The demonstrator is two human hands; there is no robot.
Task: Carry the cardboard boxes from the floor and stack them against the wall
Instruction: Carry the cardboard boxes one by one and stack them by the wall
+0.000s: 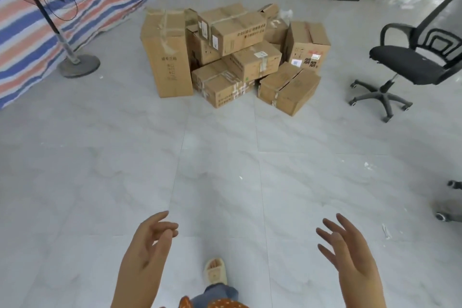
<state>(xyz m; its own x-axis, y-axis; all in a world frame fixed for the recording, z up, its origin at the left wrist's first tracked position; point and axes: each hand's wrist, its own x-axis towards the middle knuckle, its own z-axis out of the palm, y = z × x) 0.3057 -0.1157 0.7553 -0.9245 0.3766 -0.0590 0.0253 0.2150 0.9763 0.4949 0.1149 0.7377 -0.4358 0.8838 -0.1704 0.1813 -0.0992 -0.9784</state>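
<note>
Left hand (147, 245) and right hand (350, 247) spread, holding nothing. Cardboard boxes (235, 57) heaped well ahead, left of office chair (410, 62). Risk: pulling lower box topples tilted top ones.

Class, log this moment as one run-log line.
phase: approach | left hand: open, empty | right hand: open, empty | cardboard boxes: piled on floor ahead, untouched | nearby: office chair

Bare forearms, blue jeans (220, 295), cream slipper (215, 271), orange white-dotted garment (225, 304).
</note>
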